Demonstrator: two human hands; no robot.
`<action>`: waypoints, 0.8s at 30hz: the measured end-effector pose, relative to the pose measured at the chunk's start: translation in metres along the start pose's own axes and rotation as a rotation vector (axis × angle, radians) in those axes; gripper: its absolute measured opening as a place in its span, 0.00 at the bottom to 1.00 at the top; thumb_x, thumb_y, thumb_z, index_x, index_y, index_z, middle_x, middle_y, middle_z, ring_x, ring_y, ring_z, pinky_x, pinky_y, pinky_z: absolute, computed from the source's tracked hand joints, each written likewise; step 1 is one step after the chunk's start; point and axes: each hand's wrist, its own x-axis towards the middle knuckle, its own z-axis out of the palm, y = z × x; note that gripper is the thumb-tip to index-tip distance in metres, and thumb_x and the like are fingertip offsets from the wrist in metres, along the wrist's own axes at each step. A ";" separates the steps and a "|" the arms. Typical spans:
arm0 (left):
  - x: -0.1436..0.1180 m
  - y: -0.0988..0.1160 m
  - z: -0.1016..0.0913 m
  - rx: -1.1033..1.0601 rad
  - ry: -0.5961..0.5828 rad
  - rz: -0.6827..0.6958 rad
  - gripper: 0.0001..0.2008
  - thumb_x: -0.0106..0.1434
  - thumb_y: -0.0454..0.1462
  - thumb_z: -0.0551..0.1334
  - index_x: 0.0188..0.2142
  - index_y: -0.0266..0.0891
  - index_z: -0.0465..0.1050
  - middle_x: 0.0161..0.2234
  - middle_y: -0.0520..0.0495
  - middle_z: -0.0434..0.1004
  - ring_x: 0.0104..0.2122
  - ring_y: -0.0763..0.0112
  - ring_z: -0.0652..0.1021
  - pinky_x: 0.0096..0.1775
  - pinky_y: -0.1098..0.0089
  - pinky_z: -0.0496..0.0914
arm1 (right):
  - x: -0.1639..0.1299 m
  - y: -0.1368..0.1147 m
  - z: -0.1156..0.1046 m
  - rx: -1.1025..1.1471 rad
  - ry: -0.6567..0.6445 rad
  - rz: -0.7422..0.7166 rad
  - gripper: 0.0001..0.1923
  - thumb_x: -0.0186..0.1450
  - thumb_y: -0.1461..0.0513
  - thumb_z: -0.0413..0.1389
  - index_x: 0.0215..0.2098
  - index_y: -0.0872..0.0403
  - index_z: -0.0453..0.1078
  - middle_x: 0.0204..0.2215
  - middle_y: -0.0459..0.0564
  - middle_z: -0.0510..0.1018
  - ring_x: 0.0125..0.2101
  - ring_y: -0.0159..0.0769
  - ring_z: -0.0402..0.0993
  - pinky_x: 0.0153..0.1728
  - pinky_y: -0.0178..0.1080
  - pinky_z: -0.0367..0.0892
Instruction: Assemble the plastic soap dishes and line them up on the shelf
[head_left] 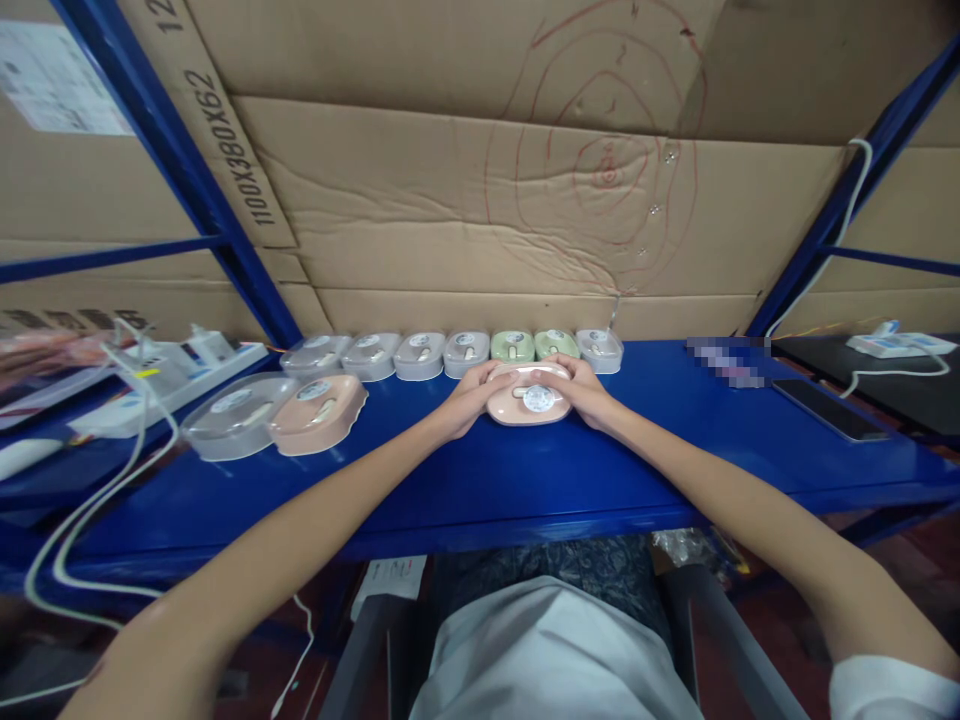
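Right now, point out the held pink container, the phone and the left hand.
Pink container [529, 398], head view: middle of its lid.
Phone [830, 410], head view: its dark upper face.
Left hand [469, 400], head view: middle of the hand.

Seven lidded boxes [466, 355] stand in a row along the rear of the surface [480, 500], before an upright cardboard panel [420, 250]. In front of the row, a single box [514, 408] lies between the left hand [469, 398] and the right hand [588, 393]. Leftward, an adjacent pair of boxes [296, 425] lies near a power strip [124, 415]; a phone [831, 410] lies rightward.
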 end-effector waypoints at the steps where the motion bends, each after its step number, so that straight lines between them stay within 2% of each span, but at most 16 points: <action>1: 0.000 0.000 0.000 -0.017 0.002 -0.011 0.24 0.55 0.52 0.78 0.38 0.38 0.76 0.33 0.50 0.78 0.34 0.68 0.77 0.35 0.70 0.67 | 0.000 0.001 0.000 0.001 0.001 0.004 0.23 0.52 0.48 0.77 0.37 0.50 0.77 0.34 0.47 0.83 0.36 0.39 0.79 0.42 0.42 0.73; 5: 0.001 -0.002 0.000 -0.050 0.005 -0.037 0.24 0.56 0.54 0.78 0.38 0.38 0.78 0.32 0.49 0.79 0.33 0.68 0.78 0.34 0.70 0.68 | 0.001 0.002 -0.001 0.006 0.005 0.011 0.23 0.53 0.48 0.77 0.38 0.50 0.78 0.36 0.48 0.84 0.36 0.40 0.79 0.43 0.43 0.73; 12: 0.003 -0.005 0.000 -0.064 -0.010 -0.061 0.26 0.59 0.53 0.78 0.46 0.37 0.83 0.38 0.42 0.85 0.41 0.58 0.83 0.40 0.65 0.75 | 0.002 0.004 0.000 0.034 0.013 0.047 0.25 0.51 0.46 0.77 0.36 0.50 0.77 0.35 0.48 0.83 0.35 0.40 0.78 0.42 0.44 0.73; 17: 0.002 -0.005 0.001 -0.062 -0.006 -0.056 0.25 0.59 0.53 0.77 0.47 0.37 0.83 0.40 0.42 0.86 0.42 0.58 0.84 0.42 0.64 0.76 | 0.003 0.005 -0.001 0.035 0.010 0.045 0.25 0.50 0.46 0.77 0.36 0.50 0.77 0.35 0.48 0.83 0.35 0.39 0.77 0.42 0.43 0.72; 20: 0.002 -0.006 0.003 -0.050 0.031 -0.055 0.26 0.59 0.53 0.77 0.47 0.36 0.83 0.40 0.42 0.85 0.41 0.60 0.83 0.42 0.65 0.74 | 0.003 0.007 -0.001 0.041 0.017 0.040 0.25 0.51 0.46 0.77 0.36 0.51 0.78 0.35 0.47 0.82 0.35 0.39 0.77 0.41 0.42 0.71; 24: 0.002 -0.007 0.008 -0.011 0.142 -0.031 0.25 0.58 0.55 0.77 0.42 0.36 0.82 0.36 0.46 0.83 0.37 0.65 0.80 0.39 0.68 0.70 | 0.003 0.007 0.000 0.021 0.014 0.025 0.25 0.52 0.45 0.76 0.37 0.51 0.78 0.35 0.48 0.82 0.35 0.38 0.77 0.41 0.42 0.72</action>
